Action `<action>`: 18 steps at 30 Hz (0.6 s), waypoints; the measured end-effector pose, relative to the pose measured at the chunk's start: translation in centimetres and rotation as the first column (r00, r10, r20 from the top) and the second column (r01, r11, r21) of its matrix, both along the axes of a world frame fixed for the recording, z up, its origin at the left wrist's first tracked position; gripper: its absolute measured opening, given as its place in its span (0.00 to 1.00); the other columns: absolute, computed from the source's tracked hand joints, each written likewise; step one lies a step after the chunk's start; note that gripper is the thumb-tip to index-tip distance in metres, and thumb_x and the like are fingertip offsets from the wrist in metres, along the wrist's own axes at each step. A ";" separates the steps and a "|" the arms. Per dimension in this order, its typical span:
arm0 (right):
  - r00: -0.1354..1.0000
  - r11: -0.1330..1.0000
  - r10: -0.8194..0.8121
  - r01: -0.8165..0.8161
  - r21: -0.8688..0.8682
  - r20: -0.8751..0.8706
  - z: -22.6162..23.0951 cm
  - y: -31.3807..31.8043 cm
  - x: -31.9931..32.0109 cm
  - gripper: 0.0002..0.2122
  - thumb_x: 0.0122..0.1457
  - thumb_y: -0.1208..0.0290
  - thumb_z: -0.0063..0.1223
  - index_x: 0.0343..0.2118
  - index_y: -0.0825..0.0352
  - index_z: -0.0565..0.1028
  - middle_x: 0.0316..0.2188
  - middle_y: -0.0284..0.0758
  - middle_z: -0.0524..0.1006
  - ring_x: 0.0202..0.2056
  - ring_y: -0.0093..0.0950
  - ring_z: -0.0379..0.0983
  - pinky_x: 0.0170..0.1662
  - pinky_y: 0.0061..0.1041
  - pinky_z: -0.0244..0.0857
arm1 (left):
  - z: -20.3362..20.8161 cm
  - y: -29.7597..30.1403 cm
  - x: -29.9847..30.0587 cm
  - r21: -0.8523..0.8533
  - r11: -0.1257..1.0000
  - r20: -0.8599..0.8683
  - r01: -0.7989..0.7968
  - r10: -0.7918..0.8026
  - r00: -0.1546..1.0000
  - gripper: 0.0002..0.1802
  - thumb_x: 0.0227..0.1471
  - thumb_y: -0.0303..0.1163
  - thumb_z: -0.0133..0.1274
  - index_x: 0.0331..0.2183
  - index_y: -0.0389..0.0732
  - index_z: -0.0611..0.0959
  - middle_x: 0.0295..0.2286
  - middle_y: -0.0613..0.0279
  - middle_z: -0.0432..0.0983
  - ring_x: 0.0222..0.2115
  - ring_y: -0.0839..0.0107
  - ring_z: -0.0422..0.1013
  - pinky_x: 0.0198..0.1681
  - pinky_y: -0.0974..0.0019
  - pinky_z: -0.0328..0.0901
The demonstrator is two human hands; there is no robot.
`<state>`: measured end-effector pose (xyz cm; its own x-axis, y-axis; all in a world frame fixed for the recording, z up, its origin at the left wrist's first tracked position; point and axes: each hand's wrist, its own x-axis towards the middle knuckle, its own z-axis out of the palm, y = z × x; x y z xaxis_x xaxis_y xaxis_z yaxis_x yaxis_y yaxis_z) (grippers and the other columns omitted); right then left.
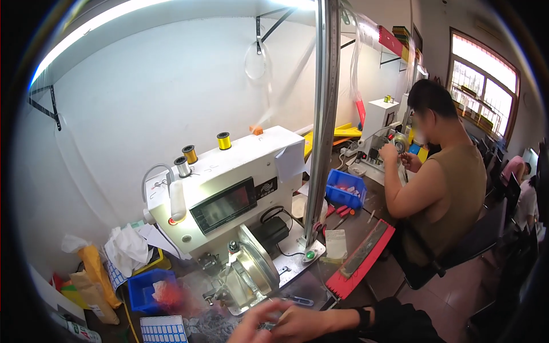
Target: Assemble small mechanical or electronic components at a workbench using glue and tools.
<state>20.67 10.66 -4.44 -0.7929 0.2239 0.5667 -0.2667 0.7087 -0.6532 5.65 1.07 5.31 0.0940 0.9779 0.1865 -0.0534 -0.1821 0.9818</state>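
Observation:
My left hand (251,324) and my right hand (306,323) meet at the lower edge, just in front of a white bench machine (240,171). Motion smears the left fingers, which bend toward the right hand. The right fingers are drawn together; anything between them is hidden or too small to name. A dark band circles my right wrist. Above my hands is the machine's round metal wheel (257,271) with its clamp parts. A small blue-handled tool (299,300) lies close to the right hand.
Left of the wheel are a blue bin (148,286) with reddish contents and a label sheet (164,330). Thread spools (223,140) stand on the machine. A metal post (323,114) rises beside it. Rightward lie a red tray (360,260), another blue bin (346,188) and a seated co-worker (446,177).

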 end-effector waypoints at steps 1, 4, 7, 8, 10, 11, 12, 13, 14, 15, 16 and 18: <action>0.998 0.995 0.054 -0.057 -0.084 -0.044 -1.1 -0.4 -0.4 0.03 0.57 0.71 0.60 0.32 0.64 0.79 0.20 0.36 0.77 0.22 0.37 0.76 0.27 0.33 0.70 | 0.3 -0.7 0.4 -0.144 0.979 0.040 0.146 -0.142 0.989 0.17 0.65 0.39 0.42 0.46 0.35 0.72 0.44 0.54 0.73 0.46 0.70 0.69 0.47 0.67 0.63; 0.990 0.992 0.123 -0.123 0.006 0.065 -1.9 -1.1 -0.4 0.08 0.60 0.66 0.56 0.28 0.65 0.76 0.19 0.39 0.75 0.22 0.41 0.75 0.25 0.35 0.67 | -1.7 -2.2 -0.9 -0.073 0.904 0.283 0.421 -0.386 0.878 0.19 0.67 0.38 0.43 0.52 0.37 0.66 0.30 0.58 0.69 0.31 0.71 0.65 0.40 0.68 0.60; 0.987 0.989 0.127 -0.118 -0.093 0.102 -0.2 -1.0 0.5 0.10 0.61 0.63 0.55 0.31 0.65 0.78 0.19 0.39 0.76 0.21 0.41 0.74 0.25 0.35 0.67 | -1.4 -2.8 -1.5 -0.113 0.930 0.456 0.351 -0.265 0.850 0.10 0.66 0.35 0.44 0.39 0.38 0.71 0.20 0.67 0.60 0.20 0.78 0.56 0.28 0.72 0.54; 0.987 0.988 0.131 -0.121 -0.098 0.097 -0.1 -0.9 0.7 0.10 0.61 0.63 0.55 0.31 0.65 0.78 0.19 0.39 0.76 0.21 0.41 0.74 0.25 0.35 0.67 | -1.3 -2.8 -1.7 -0.111 0.934 0.555 0.341 -0.226 0.800 0.09 0.66 0.35 0.44 0.36 0.39 0.70 0.18 0.69 0.58 0.18 0.79 0.54 0.26 0.72 0.52; 0.971 0.987 0.135 -0.114 -0.112 0.199 -0.2 -0.7 1.3 0.08 0.61 0.64 0.56 0.35 0.64 0.79 0.23 0.40 0.78 0.24 0.41 0.76 0.26 0.35 0.67 | -2.2 -2.9 -2.8 -0.214 0.918 0.569 0.334 -0.161 0.807 0.09 0.67 0.35 0.44 0.35 0.40 0.70 0.17 0.70 0.57 0.17 0.79 0.54 0.25 0.72 0.53; 0.970 0.985 0.144 -0.122 -0.123 0.194 -0.1 -0.5 1.5 0.08 0.61 0.64 0.56 0.35 0.64 0.79 0.23 0.40 0.78 0.24 0.41 0.76 0.26 0.35 0.67 | -2.9 -2.9 -3.5 -0.309 0.893 0.580 0.327 -0.096 0.809 0.09 0.67 0.35 0.43 0.35 0.40 0.70 0.16 0.70 0.57 0.16 0.79 0.54 0.25 0.72 0.53; 0.979 0.992 0.125 -0.119 -0.047 0.158 0.3 -0.4 1.7 0.08 0.61 0.65 0.56 0.37 0.64 0.80 0.26 0.39 0.79 0.26 0.39 0.77 0.29 0.34 0.69 | -3.3 -2.8 -4.0 -0.362 0.879 0.543 0.311 -0.073 0.837 0.10 0.66 0.38 0.46 0.35 0.41 0.70 0.16 0.70 0.56 0.16 0.79 0.52 0.23 0.73 0.51; 0.987 0.993 0.110 -0.114 0.028 0.119 0.6 -0.2 1.8 0.09 0.60 0.66 0.57 0.39 0.63 0.81 0.29 0.38 0.81 0.29 0.37 0.78 0.32 0.33 0.71 | -5.6 -2.6 -5.5 -0.377 0.876 0.538 0.300 -0.057 0.841 0.10 0.66 0.38 0.46 0.35 0.41 0.70 0.16 0.70 0.56 0.16 0.79 0.52 0.23 0.73 0.51; 0.994 0.998 0.050 -0.046 0.041 -0.099 0.5 -0.3 1.9 0.10 0.60 0.66 0.57 0.41 0.64 0.81 0.33 0.37 0.82 0.32 0.36 0.79 0.36 0.33 0.73 | -9.0 -2.9 -7.5 -0.480 0.831 0.361 0.281 -0.105 0.927 0.12 0.66 0.38 0.44 0.43 0.39 0.71 0.33 0.61 0.64 0.34 0.71 0.60 0.37 0.66 0.57; 0.952 0.999 -0.012 0.023 0.032 -0.305 0.6 -0.4 1.9 0.11 0.60 0.66 0.57 0.43 0.64 0.81 0.37 0.36 0.82 0.35 0.34 0.80 0.40 0.32 0.74 | -9.1 -2.9 -7.6 -0.579 0.779 0.183 0.241 -0.164 0.969 0.18 0.67 0.37 0.41 0.52 0.36 0.72 0.49 0.51 0.71 0.52 0.63 0.68 0.52 0.59 0.63; 0.919 0.995 -0.028 0.063 0.078 -0.392 1.2 -0.2 1.9 0.14 0.59 0.65 0.58 0.45 0.66 0.80 0.42 0.36 0.82 0.40 0.34 0.80 0.44 0.33 0.75 | -9.5 -2.7 -6.9 -0.583 0.802 -0.037 0.130 -0.186 0.982 0.15 0.67 0.31 0.40 0.50 0.37 0.74 0.42 0.54 0.74 0.45 0.64 0.72 0.46 0.61 0.67; 0.917 0.947 -0.086 0.196 0.253 -0.389 4.6 0.3 1.7 0.15 0.58 0.63 0.58 0.46 0.64 0.79 0.43 0.35 0.81 0.43 0.30 0.79 0.49 0.35 0.71 | -9.6 -1.7 -4.2 -0.336 0.940 -0.286 0.065 -0.168 0.943 0.13 0.67 0.31 0.41 0.47 0.37 0.74 0.34 0.58 0.73 0.36 0.69 0.71 0.38 0.65 0.66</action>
